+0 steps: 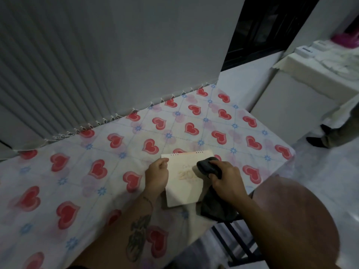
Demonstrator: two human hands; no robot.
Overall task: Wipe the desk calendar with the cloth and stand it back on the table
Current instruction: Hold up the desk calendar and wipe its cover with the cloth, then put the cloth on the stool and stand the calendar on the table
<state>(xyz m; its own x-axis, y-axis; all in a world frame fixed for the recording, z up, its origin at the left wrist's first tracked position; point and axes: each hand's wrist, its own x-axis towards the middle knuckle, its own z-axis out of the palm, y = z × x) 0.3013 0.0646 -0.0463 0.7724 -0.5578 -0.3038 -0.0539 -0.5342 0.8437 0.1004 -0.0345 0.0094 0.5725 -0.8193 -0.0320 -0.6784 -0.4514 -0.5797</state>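
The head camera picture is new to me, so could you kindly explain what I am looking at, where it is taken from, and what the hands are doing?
There is no machine here. A person wears one wide-angle camera on the head, and it looks forward and down, so both forearms reach into the picture from the bottom edge.

In front of the person is a table covered with a white cloth printed with red hearts and small blue flowers. On it, near the front edge, is a cream desk calendar with spiral binding along its far edge.

The left hand grips the calendar's left edge to steady it. The right hand holds a dark grey cloth bunched against the calendar's face, with the loose end hanging past the table's edge.

Behind are a grey wall and vertical blinds.
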